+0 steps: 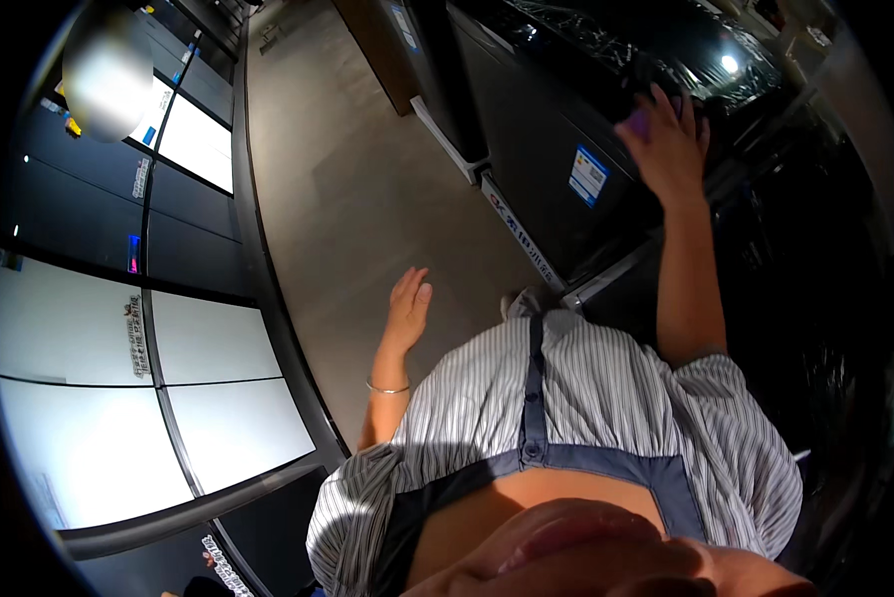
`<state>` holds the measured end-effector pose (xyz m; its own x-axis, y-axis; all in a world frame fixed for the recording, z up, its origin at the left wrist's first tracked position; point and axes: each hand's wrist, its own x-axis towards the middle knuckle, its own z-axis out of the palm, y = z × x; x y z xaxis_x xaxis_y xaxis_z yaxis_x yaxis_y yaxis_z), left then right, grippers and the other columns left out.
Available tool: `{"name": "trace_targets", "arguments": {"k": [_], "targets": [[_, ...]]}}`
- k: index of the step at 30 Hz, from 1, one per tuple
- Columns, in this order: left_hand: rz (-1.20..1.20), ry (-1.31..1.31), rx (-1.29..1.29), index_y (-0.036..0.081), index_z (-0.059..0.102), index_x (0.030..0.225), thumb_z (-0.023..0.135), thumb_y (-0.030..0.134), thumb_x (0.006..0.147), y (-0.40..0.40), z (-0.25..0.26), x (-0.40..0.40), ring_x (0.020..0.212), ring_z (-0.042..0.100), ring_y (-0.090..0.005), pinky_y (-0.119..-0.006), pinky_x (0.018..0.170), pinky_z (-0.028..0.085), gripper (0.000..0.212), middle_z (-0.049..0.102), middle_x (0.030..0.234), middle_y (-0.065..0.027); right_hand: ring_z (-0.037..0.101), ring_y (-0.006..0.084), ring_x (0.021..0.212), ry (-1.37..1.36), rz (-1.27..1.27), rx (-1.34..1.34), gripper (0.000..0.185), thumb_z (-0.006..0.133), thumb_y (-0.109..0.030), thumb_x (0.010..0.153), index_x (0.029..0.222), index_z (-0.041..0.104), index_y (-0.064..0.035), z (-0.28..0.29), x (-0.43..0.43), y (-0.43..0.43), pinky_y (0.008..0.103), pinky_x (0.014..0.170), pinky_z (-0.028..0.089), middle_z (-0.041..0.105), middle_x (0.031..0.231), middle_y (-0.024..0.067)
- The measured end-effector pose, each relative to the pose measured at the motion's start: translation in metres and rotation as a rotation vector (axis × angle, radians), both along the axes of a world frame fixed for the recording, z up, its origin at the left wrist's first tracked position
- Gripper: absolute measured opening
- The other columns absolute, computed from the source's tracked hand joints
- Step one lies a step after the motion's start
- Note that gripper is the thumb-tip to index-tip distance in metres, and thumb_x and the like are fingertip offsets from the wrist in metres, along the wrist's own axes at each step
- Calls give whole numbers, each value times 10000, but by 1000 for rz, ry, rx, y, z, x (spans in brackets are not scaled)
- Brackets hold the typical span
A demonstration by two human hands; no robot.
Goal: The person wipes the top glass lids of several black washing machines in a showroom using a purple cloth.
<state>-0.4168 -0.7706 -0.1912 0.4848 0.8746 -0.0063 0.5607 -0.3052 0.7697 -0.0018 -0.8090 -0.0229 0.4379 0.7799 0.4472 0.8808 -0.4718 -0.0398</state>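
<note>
My right hand [665, 145] reaches forward over a dark appliance cabinet [536, 112], with something purple [639, 124], perhaps a cloth, under its palm and between thumb and fingers. The hand is slightly blurred and hides most of that purple item. Close by on the dark cabinet is a white and blue label [588, 176] bearing writing. Over the floor on the left, my left hand [410, 302] hangs with straight fingers and a raised thumb, holding nothing. A thin metal bangle [387, 388] circles its wrist.
Along the left stands a row of refrigerators with white doors [212, 336] and dark doors [193, 201], some bearing stickers. A grey floor aisle [327, 164] runs between the rows. A white base strip [520, 231] with writing edges the dark cabinet. Shiny plastic film [746, 82] covers a dark surface beyond my right hand.
</note>
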Motion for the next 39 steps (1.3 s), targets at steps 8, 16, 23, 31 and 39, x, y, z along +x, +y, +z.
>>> {"name": "trace_targets", "arguments": {"k": [8,16,23,31,39], "targets": [[77,299,-9,45,527,1270,422,450,956,77,-3,-38,1303,349,-380,-438,1084,262,523,442,1369,-209,115,334,1421,8,126,-236,608,562,-475,870,1365,444,-143,-13,-30,121,541,1120,148,309,1489,67],[335,433,-227,81,561,1245,432,519,932,67,7,-150,1297,364,-370,-454,1078,277,554,439,1388,-165,260,287,1387,-150,92,-337,608,558,-472,870,1387,413,-186,-15,-33,239,464,1120,226,382,1455,28],[551,609,-311,89,572,1238,460,529,918,64,-2,-243,1261,412,-366,-456,1043,326,555,481,1354,-150,399,255,1290,-206,181,-143,652,546,-528,848,1377,429,-165,-85,57,318,497,985,387,441,1403,58],[956,540,-299,43,621,1116,526,465,896,-22,-65,-335,1065,568,-378,-442,905,450,485,620,1127,-193,555,164,1080,-105,-142,-382,455,588,-348,850,1254,542,-145,-104,3,444,334,837,498,608,1175,42],[1293,181,-820,5,630,1009,447,451,938,-121,-121,-318,944,583,-429,-479,819,464,488,641,987,-230,581,200,687,1999,-130,33,180,697,-196,798,921,614,-94,-338,-228,461,358,608,511,583,825,50]]}}
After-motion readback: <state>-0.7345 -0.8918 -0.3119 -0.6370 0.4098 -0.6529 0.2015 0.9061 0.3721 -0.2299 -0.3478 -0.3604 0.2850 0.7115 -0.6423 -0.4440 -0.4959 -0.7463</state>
